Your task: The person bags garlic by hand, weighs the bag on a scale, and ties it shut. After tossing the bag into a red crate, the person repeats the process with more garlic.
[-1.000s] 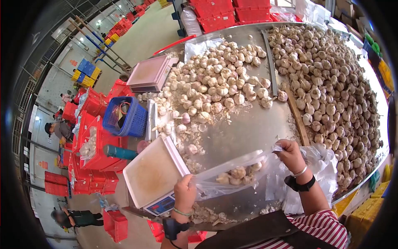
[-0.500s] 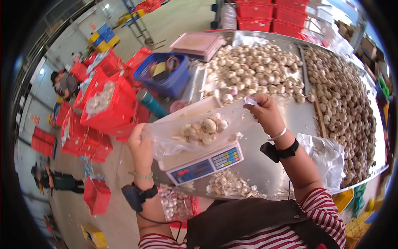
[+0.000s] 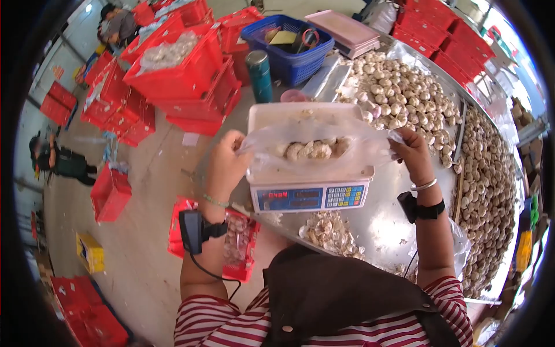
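A clear plastic bag (image 3: 266, 151) with several garlic bulbs (image 3: 317, 150) in it is stretched between my hands, over the pan of a white weighing scale (image 3: 352, 172). My left hand (image 3: 228, 162) pinches the bag's left end. At the other end, my right hand (image 3: 413, 153) has its fingers closed on the plastic. Red digits glow on the scale's display (image 3: 288, 199). Garlic skins (image 3: 332, 232) lie in a heap in front of the scale.
Loose white garlic (image 3: 404, 92) and browner garlic (image 3: 491, 173) cover the table's right side, with a divider between. Behind the scale are a teal flask (image 3: 259, 78) and a blue basket (image 3: 289, 58). Red crates (image 3: 179, 72) stand left. Two people (image 3: 118, 26) are farther off.
The view has turned, so the scale now looks level. The bag has come to lie flatter and lower over the pan, still held at both ends.
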Tool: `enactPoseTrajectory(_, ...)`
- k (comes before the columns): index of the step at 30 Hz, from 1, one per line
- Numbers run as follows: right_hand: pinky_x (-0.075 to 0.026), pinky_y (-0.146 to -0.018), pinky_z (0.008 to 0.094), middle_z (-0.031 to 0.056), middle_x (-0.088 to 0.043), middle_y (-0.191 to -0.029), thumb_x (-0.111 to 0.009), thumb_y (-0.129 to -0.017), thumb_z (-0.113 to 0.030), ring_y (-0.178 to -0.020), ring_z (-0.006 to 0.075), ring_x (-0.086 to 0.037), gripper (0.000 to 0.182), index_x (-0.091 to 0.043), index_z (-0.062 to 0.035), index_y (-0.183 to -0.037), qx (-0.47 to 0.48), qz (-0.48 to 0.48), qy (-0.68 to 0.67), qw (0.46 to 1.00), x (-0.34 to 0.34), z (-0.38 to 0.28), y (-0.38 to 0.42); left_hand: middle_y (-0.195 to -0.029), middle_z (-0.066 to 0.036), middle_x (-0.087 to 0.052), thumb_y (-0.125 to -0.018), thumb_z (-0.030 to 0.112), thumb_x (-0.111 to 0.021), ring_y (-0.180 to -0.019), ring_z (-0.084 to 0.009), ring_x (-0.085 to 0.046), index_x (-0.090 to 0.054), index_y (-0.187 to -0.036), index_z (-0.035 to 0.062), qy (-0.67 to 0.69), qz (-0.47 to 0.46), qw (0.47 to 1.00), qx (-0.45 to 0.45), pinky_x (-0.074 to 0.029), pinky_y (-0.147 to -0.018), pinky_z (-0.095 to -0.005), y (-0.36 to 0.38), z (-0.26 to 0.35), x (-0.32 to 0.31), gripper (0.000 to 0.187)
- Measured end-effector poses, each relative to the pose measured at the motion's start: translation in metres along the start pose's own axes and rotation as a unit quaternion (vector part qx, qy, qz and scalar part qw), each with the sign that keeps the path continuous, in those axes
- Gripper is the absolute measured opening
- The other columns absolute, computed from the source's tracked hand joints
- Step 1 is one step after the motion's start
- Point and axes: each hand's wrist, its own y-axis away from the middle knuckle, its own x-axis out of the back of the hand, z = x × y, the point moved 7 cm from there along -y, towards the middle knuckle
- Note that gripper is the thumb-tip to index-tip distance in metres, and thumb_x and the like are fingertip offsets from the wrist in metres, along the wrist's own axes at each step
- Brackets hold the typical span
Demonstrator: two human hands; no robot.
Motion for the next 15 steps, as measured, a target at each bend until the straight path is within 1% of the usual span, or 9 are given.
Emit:
enactPoseTrajectory(2,-0.041,-0.052,0.0176,-0.0029,-0.062,-0.075,-0.06,-0.086,-0.014,-0.061,0.0035,-0.054,0.012,-0.064,-0.006,-0.094,0.001,-0.016,0.031,0.999,0.005,0.01,-0.002,-0.069,-0.014,-0.06,-0.07,0.009,-0.065,-0.065,-0.0164,-0.058,-0.057,-0.085,-0.0015,-0.072,0.009,0.997,-0.034,-0.046,-0.061,-0.0307,0.006,0.013,0.002,0.019)
enactPoseTrajectory(6,-0.041,-0.057,0.0185,-0.0035,-0.064,-0.08,-0.062,-0.085,-0.017,-0.069,0.0035,-0.057,0.017,-0.063,-0.0072,-0.099,-0.004,-0.032,0.008,0.999,0.004,0.013,0.001,-0.069,-0.016,-0.06,-0.069,0.014,-0.065,-0.065,-0.0189,-0.059,-0.057,-0.084,-0.0022,-0.077,0.044,0.996,-0.03,-0.047,-0.062,-0.0339,0.019,0.021,0.002,0.024)
enactPoseTrajectory(8,-0.045,-0.061,0.0196,-0.0021,-0.065,-0.083,-0.062,-0.085,-0.015,-0.073,0.0056,-0.059,0.021,-0.061,-0.0074,-0.105,-0.015,-0.041,-0.003,0.999,0.008,0.013,0.006,-0.074,-0.005,-0.056,-0.076,0.012,-0.063,-0.071,-0.0106,-0.051,-0.056,-0.082,-0.0012,-0.106,0.037,0.993,0.028,-0.042,-0.066,-0.0258,0.023,0.026,-0.003,0.016)
enactPoseTrajectory(9,-0.046,-0.063,0.0206,-0.0007,-0.065,-0.084,-0.061,-0.085,-0.013,-0.074,0.007,-0.06,0.025,-0.06,-0.0067,-0.109,-0.034,-0.032,-0.064,0.997,0.008,0.011,0.011,-0.074,-0.005,-0.056,-0.076,0.012,-0.063,-0.071,-0.0106,-0.051,-0.056,-0.082,-0.0012,-0.109,0.04,0.993,0.023,-0.042,-0.066,-0.0258,0.023,0.037,-0.005,0.016)
enactPoseTrajectory(10,-0.048,-0.065,0.0217,0.0006,-0.065,-0.085,-0.06,-0.085,-0.01,-0.074,0.0084,-0.061,0.028,-0.058,-0.006,-0.112,-0.052,-0.022,-0.125,0.991,0.012,0.01,0.016,-0.076,-0.006,-0.056,-0.079,0.014,-0.061,-0.072,-0.0123,-0.052,-0.057,-0.082,-0.0003,0.066,0.002,0.996,0.051,-0.043,-0.068,-0.0267,0.022,0.045,-0.015,0.015)
enactPoseTrajectory(11,-0.05,-0.069,0.0239,0.003,-0.065,-0.086,-0.055,-0.085,-0.005,-0.076,0.0109,-0.061,0.035,-0.053,-0.0038,-0.12,-0.04,-0.064,-0.231,0.97,0.021,0.014,0.012,-0.078,-0.007,-0.057,-0.082,0.016,-0.059,-0.072,-0.0139,-0.053,-0.057,-0.082,0.0006,0.24,-0.038,0.967,0.077,-0.044,-0.07,-0.0275,0.023,0.059,-0.026,0.015)
enactPoseTrajectory(12,-0.05,-0.073,0.0247,0.0049,-0.064,-0.088,-0.052,-0.085,-0.001,-0.078,0.0118,-0.061,0.038,-0.05,-0.0016,-0.123,0.014,-0.101,-0.342,0.934,0.028,-0.004,0.016,-0.078,-0.007,-0.057,-0.082,0.016,-0.059,-0.072,-0.0139,-0.053,-0.057,-0.082,0.0006,0.238,-0.038,0.968,0.071,-0.044,-0.07,-0.0275,0.024,0.079,-0.032,0.015)
enactPoseTrajectory(14,-0.05,-0.08,0.0264,0.0066,-0.064,-0.089,-0.051,-0.083,0.002,-0.081,0.0139,-0.061,0.043,-0.047,-0.0011,-0.126,0.081,-0.068,-0.327,0.939,0.055,-0.046,0.042,-0.086,-0.009,-0.058,-0.088,0.017,-0.055,-0.075,-0.0179,-0.055,-0.059,-0.086,0.0015,0.494,-0.099,0.862,-0.05,-0.045,-0.073,-0.0305,0.026,0.145,-0.046,0.016)
enactPoseTrajectory(15,-0.049,-0.082,0.028,0.0117,-0.063,-0.101,-0.05,-0.082,0.004,-0.083,0.0166,-0.061,0.052,-0.04,-0.001,-0.133,0.104,-0.081,-0.383,0.914,0.064,-0.062,0.055,-0.086,-0.009,-0.058,-0.088,0.017,-0.055,-0.075,-0.0179,-0.055,-0.059,-0.086,0.0015,0.495,-0.114,0.859,-0.055,-0.045,-0.073,-0.0305,0.03,0.17,-0.052,0.016)
